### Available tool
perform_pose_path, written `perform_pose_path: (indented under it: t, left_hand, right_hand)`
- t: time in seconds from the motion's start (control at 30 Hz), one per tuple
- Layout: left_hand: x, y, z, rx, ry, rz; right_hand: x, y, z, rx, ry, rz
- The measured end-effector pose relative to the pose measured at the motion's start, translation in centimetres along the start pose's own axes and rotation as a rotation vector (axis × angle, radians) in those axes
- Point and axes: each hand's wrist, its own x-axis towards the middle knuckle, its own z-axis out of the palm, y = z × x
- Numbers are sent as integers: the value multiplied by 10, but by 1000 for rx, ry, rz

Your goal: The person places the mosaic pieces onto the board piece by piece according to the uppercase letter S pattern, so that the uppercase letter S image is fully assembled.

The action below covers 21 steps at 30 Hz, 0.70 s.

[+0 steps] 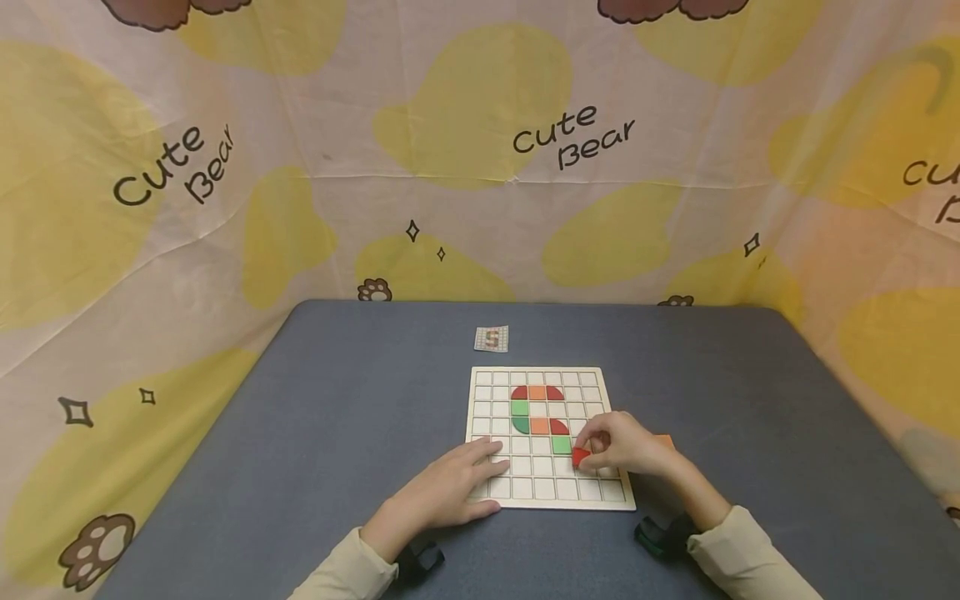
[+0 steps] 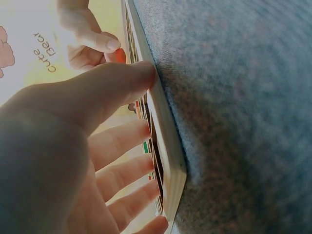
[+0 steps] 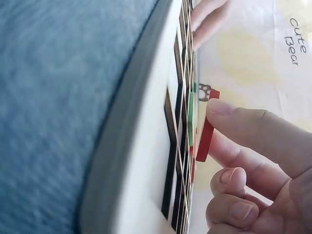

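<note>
A white wooden grid board [image 1: 555, 504] lies on the table with a curving row of coloured tiles on it: red quarter rounds, orange squares, green squares and a green quarter round [image 1: 521, 425]. My right hand [image 1: 621, 443] pinches a red tile [image 3: 207, 131] between thumb and fingers. In the right wrist view this tile is tilted and just off the grid, close to a green square tile [image 1: 561, 445]. My left hand [image 1: 450, 483] rests on the board's left front part, fingers spread and fairly straight. In the left wrist view its thumb touches the board's front edge.
Behind the board lies a small card [image 1: 492, 338] with a printed grid pattern. Something orange [image 1: 664, 441] shows partly behind my right wrist. Dark wrist straps sit on both arms. The dark blue tabletop [image 1: 360, 375] ends at a patterned cloth backdrop.
</note>
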Motion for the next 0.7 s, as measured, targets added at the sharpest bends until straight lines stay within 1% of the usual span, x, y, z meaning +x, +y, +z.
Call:
perform_pose_path:
  t: [0.27,0.4,0.7]
  left_hand:
    - [-1,0,0,2,3,2]
    - [-1,1,0,-3,2,-1]
    - [-1,1,-1,1,5,5]
  right_hand:
    - [4,-4,5,-36,-5,13]
    - [6,-7,8,-40,-10,7]
    - [10,-12,14,-60,-13,24]
